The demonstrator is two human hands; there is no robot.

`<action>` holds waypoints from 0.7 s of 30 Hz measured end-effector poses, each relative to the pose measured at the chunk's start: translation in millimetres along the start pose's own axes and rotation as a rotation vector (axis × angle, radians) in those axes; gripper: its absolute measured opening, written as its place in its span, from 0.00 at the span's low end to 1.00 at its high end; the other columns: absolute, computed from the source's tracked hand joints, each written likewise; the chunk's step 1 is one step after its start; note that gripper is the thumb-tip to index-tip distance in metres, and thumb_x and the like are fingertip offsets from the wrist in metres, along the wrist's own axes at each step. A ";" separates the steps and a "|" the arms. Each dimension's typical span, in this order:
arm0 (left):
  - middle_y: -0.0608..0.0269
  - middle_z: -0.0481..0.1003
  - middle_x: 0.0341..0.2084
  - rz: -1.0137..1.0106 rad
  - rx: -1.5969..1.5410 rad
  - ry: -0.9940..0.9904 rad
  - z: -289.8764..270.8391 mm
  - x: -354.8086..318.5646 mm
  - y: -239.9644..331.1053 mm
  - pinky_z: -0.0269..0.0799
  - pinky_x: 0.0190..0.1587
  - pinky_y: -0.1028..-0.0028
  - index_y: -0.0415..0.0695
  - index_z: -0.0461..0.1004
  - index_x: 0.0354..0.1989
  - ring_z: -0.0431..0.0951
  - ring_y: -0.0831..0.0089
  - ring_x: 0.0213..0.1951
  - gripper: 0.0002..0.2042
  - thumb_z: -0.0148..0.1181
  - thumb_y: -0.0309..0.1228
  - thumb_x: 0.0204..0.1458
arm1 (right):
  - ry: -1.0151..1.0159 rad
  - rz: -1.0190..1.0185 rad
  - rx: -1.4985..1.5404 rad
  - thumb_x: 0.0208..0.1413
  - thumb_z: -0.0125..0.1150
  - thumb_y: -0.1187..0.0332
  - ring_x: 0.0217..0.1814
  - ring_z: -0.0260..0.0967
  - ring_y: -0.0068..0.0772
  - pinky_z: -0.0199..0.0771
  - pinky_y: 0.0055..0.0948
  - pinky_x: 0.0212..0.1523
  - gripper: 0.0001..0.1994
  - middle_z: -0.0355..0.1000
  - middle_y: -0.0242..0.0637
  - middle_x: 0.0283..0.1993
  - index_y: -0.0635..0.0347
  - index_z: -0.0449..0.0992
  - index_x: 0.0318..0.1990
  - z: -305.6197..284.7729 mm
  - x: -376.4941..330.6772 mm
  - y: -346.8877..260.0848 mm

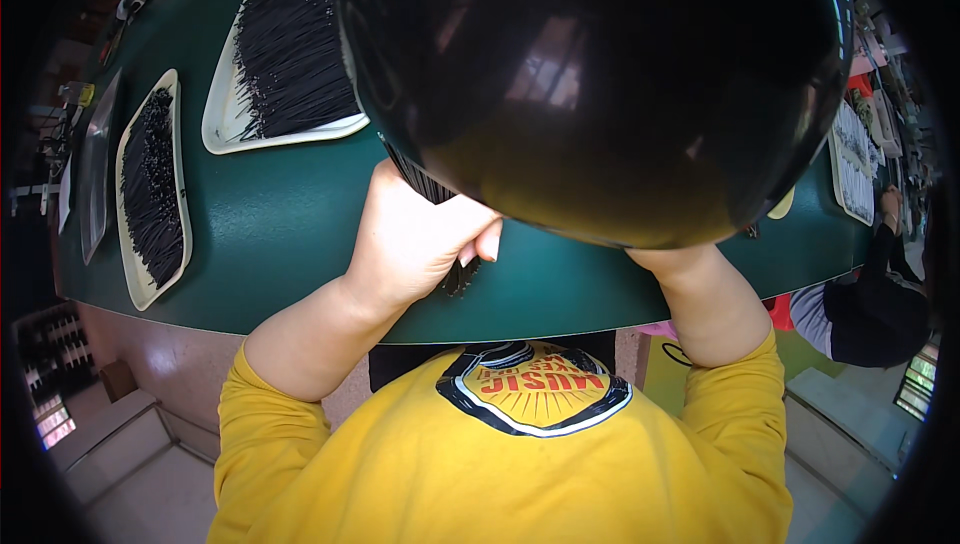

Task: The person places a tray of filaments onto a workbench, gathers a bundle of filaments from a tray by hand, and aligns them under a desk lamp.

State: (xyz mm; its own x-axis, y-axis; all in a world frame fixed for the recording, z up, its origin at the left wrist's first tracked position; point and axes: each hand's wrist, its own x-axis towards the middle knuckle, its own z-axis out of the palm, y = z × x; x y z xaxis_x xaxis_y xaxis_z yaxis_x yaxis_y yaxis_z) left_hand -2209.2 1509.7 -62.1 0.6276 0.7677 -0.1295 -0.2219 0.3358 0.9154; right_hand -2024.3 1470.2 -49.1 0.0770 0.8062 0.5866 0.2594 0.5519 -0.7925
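Observation:
My left hand (405, 234) is closed around a bundle of thin black wires (425, 182) above the green table. The wires stick out past the top of the fist, and their lower ends (458, 279) show beneath it. A large glossy black rounded thing (600, 94) fills the upper middle of the head view and covers much of the table. Behind it, my right hand (672, 258) is hidden except for a strip near the wrist, so its fingers cannot be seen.
A white tray (215, 136) of black wires lies at the far left, with a narrower tray (142, 289) of similar pieces nearer. A clear plastic sheet (98, 174) sits beside that one. On the right are a tray of whitish pieces (852, 159) and another person (875, 314).

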 end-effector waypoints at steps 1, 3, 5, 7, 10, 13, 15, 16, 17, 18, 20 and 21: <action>0.62 0.70 0.12 -0.042 -0.021 -0.042 -0.8 0.7 -0.2 0.63 0.18 0.83 0.35 0.71 0.24 0.69 0.80 0.14 0.03 0.52 0.21 0.46 | 0.036 0.059 0.037 0.40 0.54 0.79 0.22 0.66 0.24 0.66 0.21 0.25 0.04 0.70 0.34 0.23 0.66 0.71 0.27 -3.1 -1.1 1.4; 0.60 0.71 0.14 -0.075 -0.107 -0.038 4.7 -0.1 4.1 0.64 0.18 0.83 0.34 0.71 0.24 0.70 0.79 0.14 0.04 0.52 0.21 0.47 | -0.127 0.161 0.149 0.45 0.52 0.78 0.22 0.65 0.23 0.64 0.19 0.24 0.03 0.69 0.34 0.23 0.66 0.71 0.29 -8.0 1.7 5.7; 0.58 0.72 0.15 -0.106 -0.195 -0.041 5.8 -0.6 4.6 0.66 0.18 0.82 0.33 0.71 0.24 0.70 0.78 0.14 0.04 0.51 0.21 0.47 | -0.120 0.280 0.090 0.48 0.50 0.77 0.21 0.64 0.21 0.62 0.18 0.22 0.03 0.68 0.34 0.22 0.66 0.70 0.28 -1.9 5.9 -2.5; 0.55 0.73 0.19 -0.153 -0.362 -0.167 3.1 -1.1 1.3 0.67 0.17 0.82 0.32 0.71 0.26 0.71 0.75 0.14 0.05 0.50 0.20 0.49 | -0.193 0.405 0.575 0.49 0.50 0.76 0.20 0.63 0.19 0.59 0.16 0.20 0.03 0.67 0.33 0.22 0.65 0.70 0.29 -4.8 -0.1 8.4; 0.55 0.73 0.19 -0.199 -0.545 -0.213 0.1 -0.7 -2.0 0.68 0.17 0.82 0.31 0.70 0.28 0.72 0.74 0.14 0.05 0.48 0.20 0.50 | -0.067 0.691 0.795 0.49 0.53 0.74 0.19 0.61 0.18 0.56 0.15 0.19 0.03 0.67 0.32 0.23 0.63 0.70 0.29 -4.3 2.6 -1.9; 0.54 0.73 0.20 -0.318 -0.662 -0.280 -0.2 -0.6 2.0 0.71 0.20 0.81 0.31 0.70 0.29 0.73 0.73 0.15 0.06 0.48 0.21 0.51 | -0.270 0.584 0.536 0.47 0.58 0.72 0.24 0.64 0.20 0.62 0.17 0.24 0.07 0.69 0.34 0.29 0.64 0.71 0.32 -4.6 -1.9 7.2; 0.54 0.73 0.20 -0.344 -0.645 -0.307 0.7 -0.1 5.1 0.72 0.21 0.80 0.32 0.70 0.29 0.74 0.73 0.16 0.05 0.49 0.21 0.51 | -0.376 0.319 0.211 0.45 0.62 0.71 0.30 0.67 0.23 0.68 0.21 0.31 0.11 0.70 0.35 0.34 0.65 0.71 0.36 -0.4 -0.6 13.1; 0.54 0.73 0.20 -0.369 -0.628 -0.335 1.0 0.2 5.8 0.73 0.22 0.79 0.32 0.70 0.29 0.74 0.73 0.17 0.05 0.50 0.21 0.51 | -0.325 0.316 0.289 0.44 0.62 0.71 0.33 0.67 0.25 0.68 0.23 0.35 0.12 0.70 0.35 0.34 0.66 0.71 0.37 1.9 -1.8 12.4; 0.54 0.73 0.20 -0.368 -0.628 -0.334 3.0 -0.4 5.1 0.73 0.22 0.79 0.32 0.70 0.29 0.74 0.73 0.17 0.05 0.50 0.21 0.51 | -0.301 0.314 0.329 0.44 0.63 0.72 0.35 0.68 0.26 0.68 0.24 0.37 0.13 0.71 0.35 0.35 0.66 0.71 0.38 2.2 -1.8 12.6; 0.55 0.73 0.20 -0.312 -0.532 -0.244 6.8 -1.4 3.5 0.73 0.22 0.79 0.33 0.70 0.29 0.74 0.73 0.17 0.04 0.51 0.21 0.50 | -0.277 0.311 0.369 0.44 0.63 0.72 0.37 0.68 0.27 0.68 0.25 0.39 0.13 0.71 0.35 0.35 0.66 0.71 0.38 2.6 -1.9 12.9; 0.55 0.73 0.20 -0.256 -0.453 -0.209 3.1 0.4 1.5 0.74 0.22 0.78 0.33 0.71 0.29 0.75 0.73 0.18 0.02 0.53 0.20 0.48 | -0.320 0.187 0.213 0.48 0.58 0.72 0.32 0.67 0.26 0.68 0.21 0.32 0.10 0.70 0.37 0.33 0.66 0.70 0.38 -1.4 -0.6 16.0; 0.55 0.73 0.20 -0.256 -0.452 -0.209 3.1 0.0 2.2 0.74 0.22 0.78 0.33 0.71 0.29 0.75 0.73 0.18 0.02 0.53 0.20 0.48 | -0.330 0.157 0.174 0.49 0.57 0.72 0.31 0.67 0.26 0.68 0.20 0.31 0.09 0.70 0.37 0.33 0.66 0.70 0.38 -3.9 -1.3 16.7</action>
State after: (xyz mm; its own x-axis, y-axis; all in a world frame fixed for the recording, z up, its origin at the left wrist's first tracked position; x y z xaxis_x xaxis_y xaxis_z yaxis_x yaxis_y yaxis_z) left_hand -2207.4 1508.7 -58.8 0.8279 0.5216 -0.2061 -0.3117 0.7334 0.6041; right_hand -2016.3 1477.5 -62.5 -0.2176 0.8930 0.3940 0.1003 0.4220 -0.9010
